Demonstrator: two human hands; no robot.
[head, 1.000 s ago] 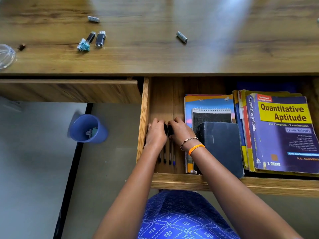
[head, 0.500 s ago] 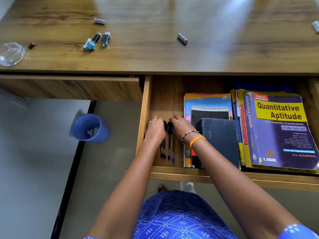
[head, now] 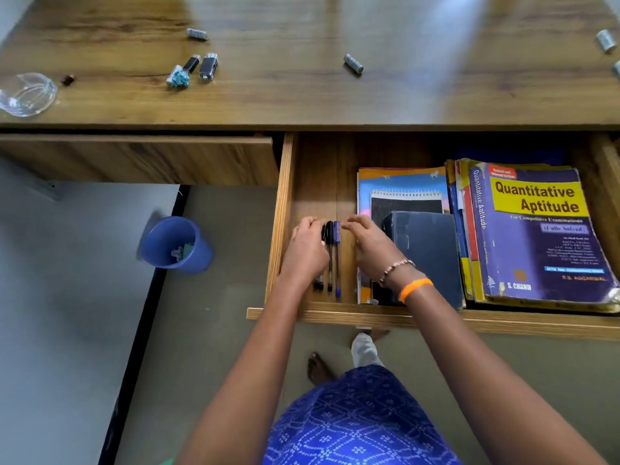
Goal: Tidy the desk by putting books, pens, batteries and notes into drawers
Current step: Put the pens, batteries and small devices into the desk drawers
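Fingers of left hand (head: 306, 253) curl loosely against pens (head: 330, 260) lying in open drawer (head: 285, 209), right hand (head: 370, 246) open just beside, gripping nothing; batteries (head: 353, 63) remain on desk (head: 302, 95); careless withdrawal could scatter pens.

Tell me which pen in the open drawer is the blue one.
The rightmost pen in the row, nearest the right hand: blue cap and blue tip. The pens to its left, by the left hand, are black-capped.
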